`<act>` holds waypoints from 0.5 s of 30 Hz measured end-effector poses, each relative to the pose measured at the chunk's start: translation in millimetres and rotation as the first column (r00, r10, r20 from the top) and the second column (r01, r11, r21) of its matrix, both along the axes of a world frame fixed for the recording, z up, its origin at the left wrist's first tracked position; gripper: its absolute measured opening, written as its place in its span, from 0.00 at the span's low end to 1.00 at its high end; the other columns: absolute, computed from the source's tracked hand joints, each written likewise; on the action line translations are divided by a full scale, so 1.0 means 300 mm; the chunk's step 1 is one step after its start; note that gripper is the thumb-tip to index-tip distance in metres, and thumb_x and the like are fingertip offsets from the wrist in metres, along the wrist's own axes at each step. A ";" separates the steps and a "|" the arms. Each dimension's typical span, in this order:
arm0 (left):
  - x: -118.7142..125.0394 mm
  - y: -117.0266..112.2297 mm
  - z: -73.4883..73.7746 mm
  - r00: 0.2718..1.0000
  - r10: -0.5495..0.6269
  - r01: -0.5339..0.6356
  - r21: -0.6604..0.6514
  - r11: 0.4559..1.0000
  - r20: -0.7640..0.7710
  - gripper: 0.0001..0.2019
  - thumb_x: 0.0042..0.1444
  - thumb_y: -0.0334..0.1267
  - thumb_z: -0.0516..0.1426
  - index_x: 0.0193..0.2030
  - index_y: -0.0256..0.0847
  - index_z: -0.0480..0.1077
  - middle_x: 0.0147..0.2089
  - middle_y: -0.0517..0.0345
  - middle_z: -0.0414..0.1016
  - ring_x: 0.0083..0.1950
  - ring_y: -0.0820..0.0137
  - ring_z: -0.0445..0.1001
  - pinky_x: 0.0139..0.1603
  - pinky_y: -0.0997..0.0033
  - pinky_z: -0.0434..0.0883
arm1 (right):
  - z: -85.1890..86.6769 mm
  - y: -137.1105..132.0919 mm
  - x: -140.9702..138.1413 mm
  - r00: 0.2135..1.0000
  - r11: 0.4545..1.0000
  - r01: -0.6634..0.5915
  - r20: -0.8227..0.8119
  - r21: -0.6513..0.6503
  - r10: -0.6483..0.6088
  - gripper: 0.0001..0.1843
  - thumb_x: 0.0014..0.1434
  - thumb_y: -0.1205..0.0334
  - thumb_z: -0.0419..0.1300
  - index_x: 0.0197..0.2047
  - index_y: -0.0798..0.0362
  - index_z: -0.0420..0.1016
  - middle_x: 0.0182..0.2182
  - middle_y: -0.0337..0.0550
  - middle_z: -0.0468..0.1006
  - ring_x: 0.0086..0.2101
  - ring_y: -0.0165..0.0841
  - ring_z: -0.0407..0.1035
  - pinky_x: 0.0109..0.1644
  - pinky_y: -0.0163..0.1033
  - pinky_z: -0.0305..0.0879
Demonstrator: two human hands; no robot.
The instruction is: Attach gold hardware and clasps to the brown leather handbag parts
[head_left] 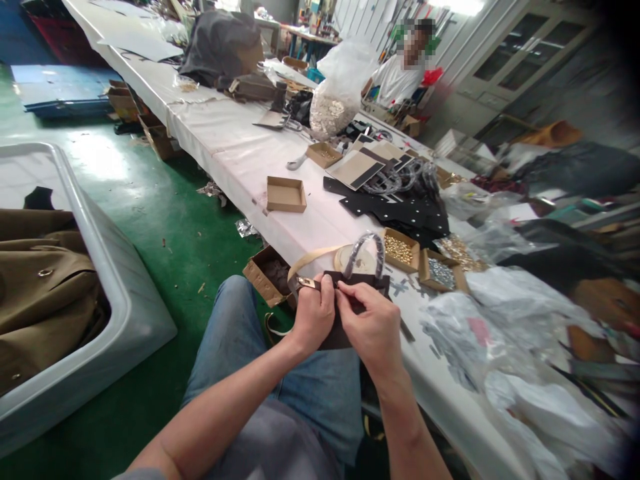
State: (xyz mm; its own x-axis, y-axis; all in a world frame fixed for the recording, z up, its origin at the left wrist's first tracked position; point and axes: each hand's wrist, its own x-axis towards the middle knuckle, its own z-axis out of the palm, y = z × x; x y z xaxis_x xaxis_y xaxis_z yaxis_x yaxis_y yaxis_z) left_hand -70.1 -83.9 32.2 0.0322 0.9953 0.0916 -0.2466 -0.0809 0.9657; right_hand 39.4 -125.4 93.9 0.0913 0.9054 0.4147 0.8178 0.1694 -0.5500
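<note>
The left hand (313, 317) has a firm grip on a small black bag (357, 283), held up over the person's lap, just beside the bench (240, 147). The right hand (370, 327) has its fingers (345, 288) pinched shut on the bag's top edge, near a gold clasp (307, 283). A tan strap (313, 253) and a wrapped loop handle (365, 250) stick up from the bag. Just past them sit 2 cardboard boxes, 1 of gold studs (399, 250) and 1 of silver bits (443, 273).
</note>
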 end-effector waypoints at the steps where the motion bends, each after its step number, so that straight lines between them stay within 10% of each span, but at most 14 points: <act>1: -0.001 -0.001 0.000 1.000 0.011 -0.010 0.009 1.000 -0.021 0.21 0.81 0.50 0.57 0.35 0.45 0.71 0.29 0.60 0.69 0.31 0.67 0.64 0.40 0.64 0.60 | 0.002 0.001 -0.002 1.000 1.000 -0.001 -0.005 -0.005 0.001 0.09 0.77 0.60 0.64 0.49 0.47 0.88 0.42 0.47 0.89 0.41 0.42 0.83 0.48 0.47 0.79; 15: -0.007 0.001 -0.036 0.936 0.135 -0.078 0.183 0.980 -0.325 0.17 0.85 0.41 0.49 0.41 0.44 0.71 0.33 0.56 0.75 0.32 0.66 0.73 0.36 0.66 0.64 | 0.004 0.022 -0.017 1.000 0.998 -0.003 -0.021 -0.063 0.001 0.09 0.74 0.63 0.64 0.45 0.50 0.88 0.41 0.47 0.90 0.40 0.41 0.83 0.48 0.46 0.77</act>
